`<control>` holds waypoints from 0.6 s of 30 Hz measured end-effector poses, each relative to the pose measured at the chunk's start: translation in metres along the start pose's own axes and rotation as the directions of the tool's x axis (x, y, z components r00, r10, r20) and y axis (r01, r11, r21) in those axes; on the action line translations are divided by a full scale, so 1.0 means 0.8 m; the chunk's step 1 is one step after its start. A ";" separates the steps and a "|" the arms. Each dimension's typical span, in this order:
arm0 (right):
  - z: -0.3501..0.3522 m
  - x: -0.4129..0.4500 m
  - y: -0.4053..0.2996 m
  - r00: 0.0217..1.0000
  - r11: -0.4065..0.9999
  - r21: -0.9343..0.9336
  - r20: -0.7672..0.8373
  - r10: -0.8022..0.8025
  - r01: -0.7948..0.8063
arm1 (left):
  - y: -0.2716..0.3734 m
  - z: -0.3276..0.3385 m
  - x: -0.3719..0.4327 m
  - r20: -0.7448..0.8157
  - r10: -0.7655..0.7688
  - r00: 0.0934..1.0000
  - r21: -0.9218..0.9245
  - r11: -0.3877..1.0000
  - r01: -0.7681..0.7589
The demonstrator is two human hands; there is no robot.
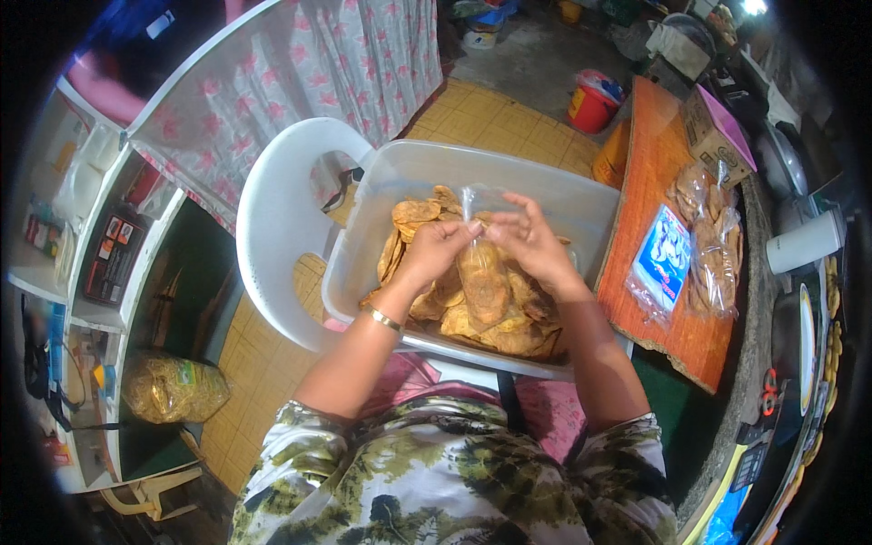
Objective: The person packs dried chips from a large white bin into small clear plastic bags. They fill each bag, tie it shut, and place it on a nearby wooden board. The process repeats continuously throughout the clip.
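Observation:
A clear plastic bag [485, 286] filled with fried chips hangs upright between my hands, its neck gathered above the contents. My left hand [441, 246] pinches this neck between thumb and fingers. On the other side, the thumb and forefinger of my right hand [528, 238] also grip the neck, with the remaining fingers spread. Beneath both hands is a translucent plastic tub [579, 187], holding a heap of loose golden-brown chips [415, 214] that look like long fried slices. The bag hides part of the heap.
A white plastic chair [262, 225] stands left of the tub. On the orange wooden board [640, 143] at right lie filled bags [714, 252], a blue-and-white packet [659, 255] and a cardboard box [712, 139]. Scissors [770, 392] lie farther right. Someone's arm [102, 88] shows at upper left.

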State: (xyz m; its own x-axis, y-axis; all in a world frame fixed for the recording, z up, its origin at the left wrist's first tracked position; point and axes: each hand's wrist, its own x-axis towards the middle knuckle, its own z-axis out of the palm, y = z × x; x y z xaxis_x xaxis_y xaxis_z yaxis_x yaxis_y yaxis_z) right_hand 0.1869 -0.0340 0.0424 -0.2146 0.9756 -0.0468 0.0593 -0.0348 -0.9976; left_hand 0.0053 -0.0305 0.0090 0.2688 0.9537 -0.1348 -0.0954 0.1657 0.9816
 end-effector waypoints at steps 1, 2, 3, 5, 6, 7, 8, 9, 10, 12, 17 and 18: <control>-0.004 -0.002 -0.002 0.985 0.988 0.031 0.082 0.150 -0.153 | 0.004 -0.002 0.000 -0.012 -0.042 0.999 -0.057 0.998 0.041; -0.008 -0.001 0.001 0.965 0.978 0.021 0.169 0.199 -0.206 | 0.010 -0.002 -0.002 -0.004 -0.052 0.999 -0.118 0.992 0.051; -0.011 0.002 0.004 0.934 0.966 0.006 0.257 0.247 -0.257 | 0.012 -0.002 -0.003 -0.002 -0.062 0.998 -0.155 0.986 0.061; -0.009 0.002 0.008 0.893 0.959 0.000 0.366 0.262 -0.282 | 0.013 -0.004 -0.004 0.002 -0.082 0.997 -0.229 0.970 0.080; -0.003 -0.002 0.011 0.892 0.966 0.016 0.389 0.232 -0.258 | 0.013 -0.005 -0.003 -0.021 -0.090 0.996 -0.223 0.971 0.083; 0.001 -0.005 0.013 0.889 0.972 0.032 0.411 0.201 -0.234 | 0.013 -0.007 -0.002 -0.043 -0.097 0.994 -0.217 0.972 0.086; 0.005 -0.005 0.014 0.898 0.979 -0.030 0.393 0.197 -0.202 | 0.013 -0.008 -0.002 -0.066 -0.105 0.992 -0.212 0.973 0.089; 0.008 -0.005 0.015 0.907 0.981 -0.093 0.375 0.192 -0.169 | 0.013 -0.008 -0.003 -0.096 -0.080 0.992 -0.202 0.978 0.059; 0.010 -0.005 0.017 0.916 0.978 -0.156 0.357 0.185 -0.137 | 0.012 -0.008 -0.003 -0.126 -0.055 0.990 -0.192 0.981 0.030; 0.009 0.000 0.034 0.915 0.985 -0.123 0.369 0.162 -0.124 | 0.012 -0.007 -0.002 -0.193 -0.006 0.981 -0.173 0.985 -0.028; 0.008 0.000 0.033 0.922 0.988 -0.120 0.362 0.138 -0.101 | 0.012 -0.010 0.002 -0.324 0.023 0.946 -0.170 0.982 -0.082; 0.010 -0.001 0.033 0.929 0.990 -0.113 0.350 0.120 -0.085 | 0.009 -0.012 0.004 -0.336 0.024 0.941 -0.198 0.976 -0.096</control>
State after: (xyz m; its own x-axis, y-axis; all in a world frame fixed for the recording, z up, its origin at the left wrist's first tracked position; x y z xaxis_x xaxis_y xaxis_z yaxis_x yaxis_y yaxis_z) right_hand 0.1812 -0.0377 0.0157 -0.5334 0.8263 -0.1808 0.1876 -0.0928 -0.9778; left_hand -0.0035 -0.0241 0.0143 -0.0715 0.9863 -0.1487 -0.3085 0.1199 0.9436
